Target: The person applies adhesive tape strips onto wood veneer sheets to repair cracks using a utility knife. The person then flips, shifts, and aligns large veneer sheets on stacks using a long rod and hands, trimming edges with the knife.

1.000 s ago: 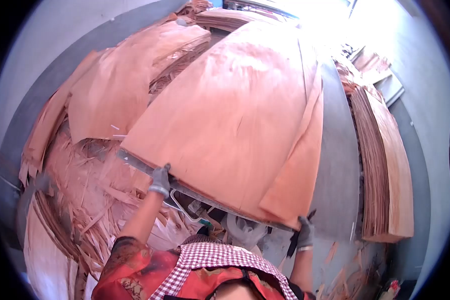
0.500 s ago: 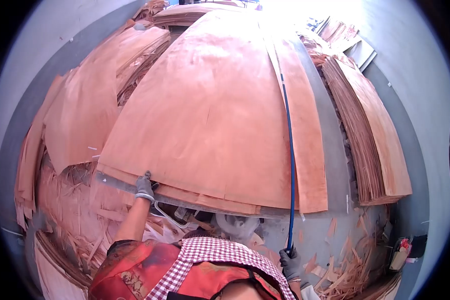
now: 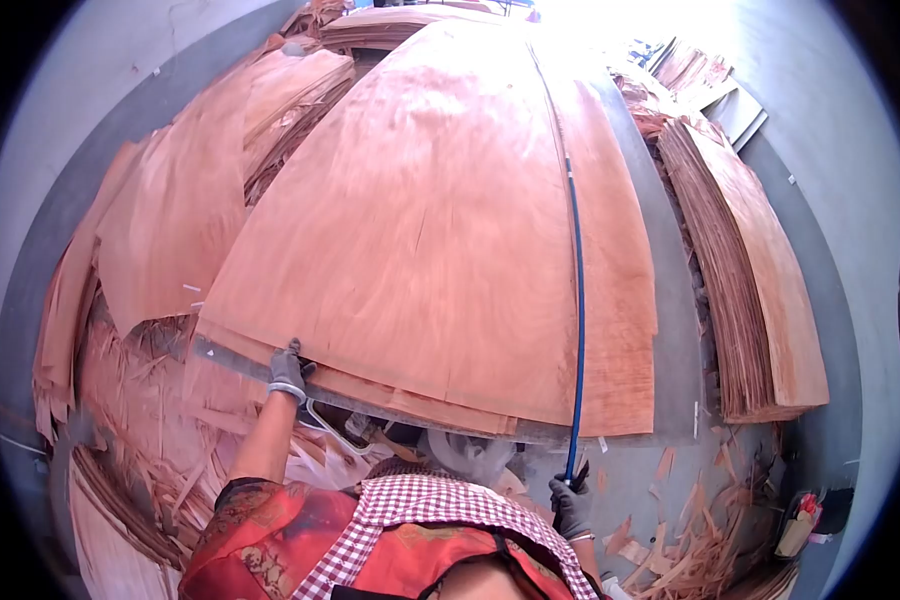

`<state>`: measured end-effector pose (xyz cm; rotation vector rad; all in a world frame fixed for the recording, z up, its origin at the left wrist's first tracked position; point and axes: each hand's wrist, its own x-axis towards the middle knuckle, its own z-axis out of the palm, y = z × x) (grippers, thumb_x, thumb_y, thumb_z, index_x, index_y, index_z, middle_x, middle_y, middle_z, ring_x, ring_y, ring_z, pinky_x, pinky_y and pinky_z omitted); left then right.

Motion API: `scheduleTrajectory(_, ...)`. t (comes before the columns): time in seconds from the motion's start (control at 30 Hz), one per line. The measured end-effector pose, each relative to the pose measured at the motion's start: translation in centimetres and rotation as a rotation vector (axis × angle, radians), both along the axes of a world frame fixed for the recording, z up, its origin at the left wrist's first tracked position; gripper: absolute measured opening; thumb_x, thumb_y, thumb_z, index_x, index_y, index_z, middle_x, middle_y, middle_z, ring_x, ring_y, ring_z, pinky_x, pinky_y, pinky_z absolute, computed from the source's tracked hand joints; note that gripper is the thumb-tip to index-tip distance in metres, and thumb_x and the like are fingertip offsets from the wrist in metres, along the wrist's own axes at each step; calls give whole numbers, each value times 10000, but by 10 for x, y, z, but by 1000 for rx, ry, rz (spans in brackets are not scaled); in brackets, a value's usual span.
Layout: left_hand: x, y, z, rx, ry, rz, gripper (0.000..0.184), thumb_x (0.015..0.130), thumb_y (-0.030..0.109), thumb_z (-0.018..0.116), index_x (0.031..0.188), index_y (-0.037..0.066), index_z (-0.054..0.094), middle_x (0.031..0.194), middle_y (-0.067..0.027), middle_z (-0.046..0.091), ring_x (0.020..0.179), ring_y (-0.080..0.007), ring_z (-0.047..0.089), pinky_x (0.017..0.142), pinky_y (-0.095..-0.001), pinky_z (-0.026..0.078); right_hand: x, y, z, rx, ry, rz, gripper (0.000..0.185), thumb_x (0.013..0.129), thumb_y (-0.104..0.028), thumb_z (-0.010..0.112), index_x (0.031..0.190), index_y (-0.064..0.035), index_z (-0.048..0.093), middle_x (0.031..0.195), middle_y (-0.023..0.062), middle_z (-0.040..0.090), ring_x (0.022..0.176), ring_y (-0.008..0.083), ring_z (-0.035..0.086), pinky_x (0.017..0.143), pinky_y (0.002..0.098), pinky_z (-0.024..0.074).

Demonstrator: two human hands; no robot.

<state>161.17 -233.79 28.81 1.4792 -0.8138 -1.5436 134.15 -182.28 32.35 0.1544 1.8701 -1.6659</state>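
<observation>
A large sheet of reddish wood veneer (image 3: 400, 250) covers the table before me, with a short dark crack near its middle. My left hand (image 3: 289, 372), in a grey glove, is closed over the near left edge of the veneer. My right hand (image 3: 571, 507), also gloved, is wrapped round the lower end of a long blue rod (image 3: 579, 310). The rod lies lengthwise along the seam between the big sheet and a narrower veneer strip (image 3: 620, 300). A small dark point sticks up beside my right fingers; I cannot make out what it is.
Veneer stacks stand on the right (image 3: 735, 290) and left (image 3: 175, 205). The grey table edge (image 3: 675, 330) shows beside the strip. Torn veneer scraps (image 3: 685, 545) litter the floor. A white bent tube (image 3: 332, 430) is under the near edge.
My right hand has moved slightly up and left, and the rod's near end with it. The pale gap at the far seam looks narrower. My left hand stays at the edge.
</observation>
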Motion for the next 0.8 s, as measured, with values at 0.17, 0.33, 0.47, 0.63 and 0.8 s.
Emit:
scheduleTrajectory(0.17, 3, -5, -11, 5, -12, 1, 234, 866, 272, 596, 984, 94, 500, 816, -78, 601, 608, -195, 592, 422, -295, 517, -18, 13, 12, 84, 76, -48, 185, 729, -45, 694, 886, -58, 597, 629, -12, 540, 439, 78, 472, 361, 225, 354)
scheduleTrajectory(0.33, 4, -5, -13, -9, 144, 43, 215, 868, 245, 591, 998, 99, 503, 869, -83, 608, 658, -190, 604, 476, -292, 525, -39, 59, 46, 213, 200, -145, 147, 747, -67, 678, 867, -76, 593, 634, -12, 541, 436, 74, 469, 364, 213, 363)
scheduleTrajectory(0.47, -8, 31, 8, -75, 85, 201, 246, 861, 173, 585, 1051, 45, 494, 933, -96, 576, 733, -232, 588, 606, -323, 516, -49, 80, 96, 298, 385, -144, 105, 804, -114, 623, 879, -75, 562, 616, -35, 490, 436, 54, 436, 365, 199, 345)
scheduleTrajectory(0.63, -48, 104, 10, -763, -578, -313, 322, 827, 81, 585, 1127, -6, 508, 1024, -110, 515, 926, -209, 510, 827, -296, 429, -41, 83, 93, 282, 322, -212, 142, 822, -121, 614, 942, -76, 552, 600, -53, 458, 434, 34, 397, 371, 194, 314)
scheduleTrajectory(0.8, -162, 225, 77, -197, 135, -1122, 154, 891, 106, 559, 999, 6, 604, 835, -19, 595, 706, -81, 532, 642, -210, 461, -55, -8, 81, 99, 273, -44, 161, 854, -139, 599, 990, -61, 564, 627, -52, 467, 478, 28, 415, 407, 188, 333)
